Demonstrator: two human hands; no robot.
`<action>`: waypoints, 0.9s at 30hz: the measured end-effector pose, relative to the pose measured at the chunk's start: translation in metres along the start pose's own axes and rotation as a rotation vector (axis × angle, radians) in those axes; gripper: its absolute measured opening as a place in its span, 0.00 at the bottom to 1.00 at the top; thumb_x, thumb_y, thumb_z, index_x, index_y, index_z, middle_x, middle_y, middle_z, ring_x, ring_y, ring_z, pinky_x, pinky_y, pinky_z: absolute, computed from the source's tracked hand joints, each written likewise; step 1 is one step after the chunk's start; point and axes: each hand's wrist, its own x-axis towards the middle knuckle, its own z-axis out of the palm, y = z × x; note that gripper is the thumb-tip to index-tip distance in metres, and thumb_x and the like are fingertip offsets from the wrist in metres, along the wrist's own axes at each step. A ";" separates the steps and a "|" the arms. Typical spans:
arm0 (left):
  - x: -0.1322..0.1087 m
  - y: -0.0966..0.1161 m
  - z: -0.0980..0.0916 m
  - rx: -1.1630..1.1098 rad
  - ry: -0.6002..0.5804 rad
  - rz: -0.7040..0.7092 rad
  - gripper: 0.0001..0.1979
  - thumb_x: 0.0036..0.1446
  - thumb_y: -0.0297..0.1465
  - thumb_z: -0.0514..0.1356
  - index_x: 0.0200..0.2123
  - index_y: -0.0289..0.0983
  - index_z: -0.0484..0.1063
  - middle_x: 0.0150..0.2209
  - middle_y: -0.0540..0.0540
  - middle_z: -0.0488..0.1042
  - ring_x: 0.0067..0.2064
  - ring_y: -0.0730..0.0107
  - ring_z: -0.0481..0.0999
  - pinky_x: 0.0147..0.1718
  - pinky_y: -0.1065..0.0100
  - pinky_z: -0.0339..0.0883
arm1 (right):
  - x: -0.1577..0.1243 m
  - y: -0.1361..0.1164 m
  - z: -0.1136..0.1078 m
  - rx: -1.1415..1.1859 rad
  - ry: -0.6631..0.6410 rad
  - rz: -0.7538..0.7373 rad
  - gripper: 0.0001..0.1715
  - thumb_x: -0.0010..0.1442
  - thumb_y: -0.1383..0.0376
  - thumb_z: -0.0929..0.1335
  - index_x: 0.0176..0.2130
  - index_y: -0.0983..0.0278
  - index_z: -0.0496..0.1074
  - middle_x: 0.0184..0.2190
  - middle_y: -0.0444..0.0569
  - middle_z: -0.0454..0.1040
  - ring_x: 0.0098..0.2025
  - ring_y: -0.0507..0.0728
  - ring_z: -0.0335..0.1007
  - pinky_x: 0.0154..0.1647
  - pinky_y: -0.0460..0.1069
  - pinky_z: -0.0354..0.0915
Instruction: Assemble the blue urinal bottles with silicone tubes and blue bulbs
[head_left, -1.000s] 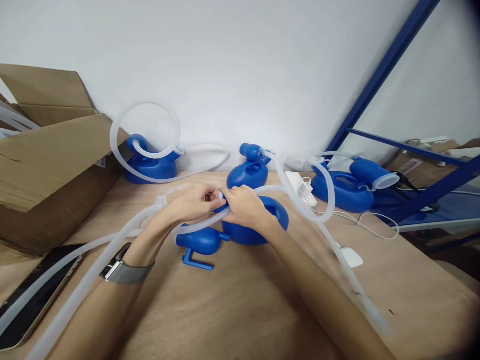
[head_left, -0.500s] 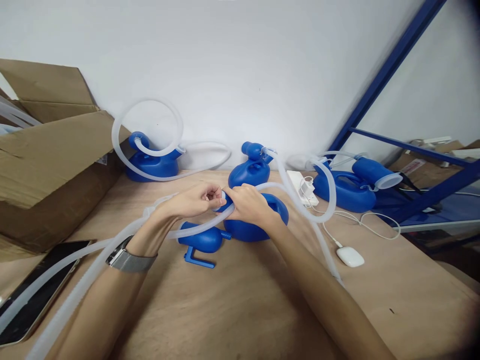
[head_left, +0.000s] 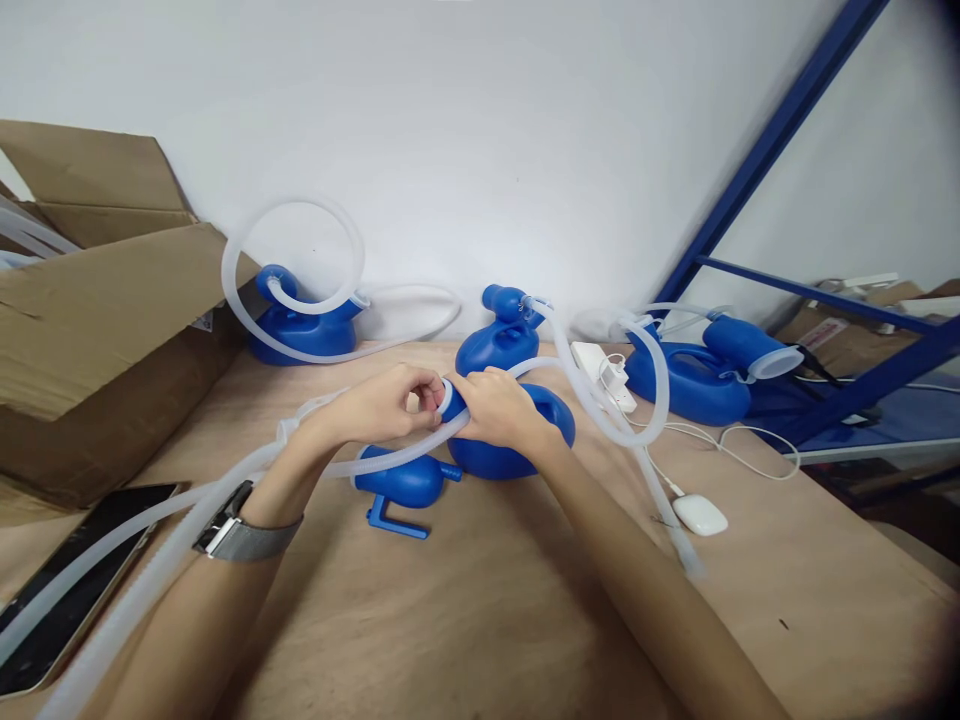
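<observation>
My left hand (head_left: 382,403) and my right hand (head_left: 495,405) meet at the neck of a blue plastic container (head_left: 517,440) lying on the wooden table (head_left: 480,600). The left fingers pinch the end of a translucent white hose (head_left: 157,560) at the container's opening. The right hand wraps round the neck and holds it. A small blue funnel piece with a bracket (head_left: 401,485) lies just below my hands. The hose runs back along my left forearm toward the lower left.
Three more blue containers with hoses stand at the back: left (head_left: 300,325), middle (head_left: 499,340), right (head_left: 697,375). A cardboard box (head_left: 97,330) fills the left. A phone (head_left: 67,600) lies at lower left, a white charger (head_left: 699,514) at right, blue shelving (head_left: 825,300) beyond.
My hands stay at the container's neck; the left fingers have shifted slightly on the hose end. The loose hose on the right has swung a little.
</observation>
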 end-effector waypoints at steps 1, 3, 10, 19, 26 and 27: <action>0.001 -0.001 0.002 0.000 0.008 0.005 0.02 0.51 0.30 0.61 0.29 0.39 0.69 0.30 0.49 0.75 0.35 0.63 0.72 0.35 0.64 0.65 | 0.000 0.000 0.000 0.000 -0.004 -0.004 0.30 0.65 0.47 0.72 0.53 0.68 0.73 0.39 0.58 0.82 0.44 0.67 0.79 0.45 0.55 0.60; 0.002 -0.002 0.006 -0.007 0.034 0.013 0.03 0.50 0.30 0.61 0.28 0.39 0.68 0.29 0.49 0.73 0.34 0.64 0.70 0.34 0.64 0.64 | 0.001 0.000 -0.001 0.000 -0.010 -0.010 0.31 0.65 0.47 0.72 0.53 0.68 0.73 0.38 0.58 0.82 0.43 0.67 0.79 0.44 0.55 0.60; 0.001 -0.012 0.011 -0.025 0.042 0.027 0.05 0.51 0.31 0.60 0.31 0.40 0.66 0.34 0.48 0.72 0.36 0.63 0.69 0.34 0.64 0.65 | 0.002 0.000 -0.003 0.000 -0.017 -0.003 0.31 0.65 0.46 0.71 0.54 0.68 0.74 0.38 0.58 0.82 0.43 0.67 0.80 0.43 0.55 0.59; 0.002 -0.012 0.010 -0.016 0.020 -0.006 0.04 0.54 0.33 0.60 0.31 0.40 0.67 0.30 0.49 0.70 0.33 0.65 0.67 0.31 0.65 0.63 | 0.002 0.000 -0.001 0.003 0.000 -0.004 0.31 0.64 0.48 0.73 0.54 0.68 0.73 0.39 0.59 0.83 0.43 0.68 0.80 0.42 0.55 0.60; 0.003 -0.013 0.010 -0.055 0.019 -0.018 0.04 0.52 0.32 0.60 0.30 0.39 0.68 0.30 0.49 0.70 0.34 0.65 0.67 0.30 0.66 0.63 | 0.001 0.001 0.001 0.014 0.013 -0.003 0.30 0.65 0.46 0.71 0.53 0.67 0.73 0.38 0.58 0.82 0.42 0.68 0.80 0.42 0.54 0.60; 0.003 -0.013 0.010 -0.052 0.019 -0.024 0.04 0.52 0.33 0.60 0.31 0.39 0.68 0.30 0.49 0.71 0.34 0.65 0.68 0.30 0.66 0.63 | 0.001 0.001 0.001 0.016 0.014 -0.003 0.30 0.65 0.46 0.71 0.54 0.67 0.73 0.38 0.58 0.82 0.42 0.68 0.80 0.42 0.54 0.60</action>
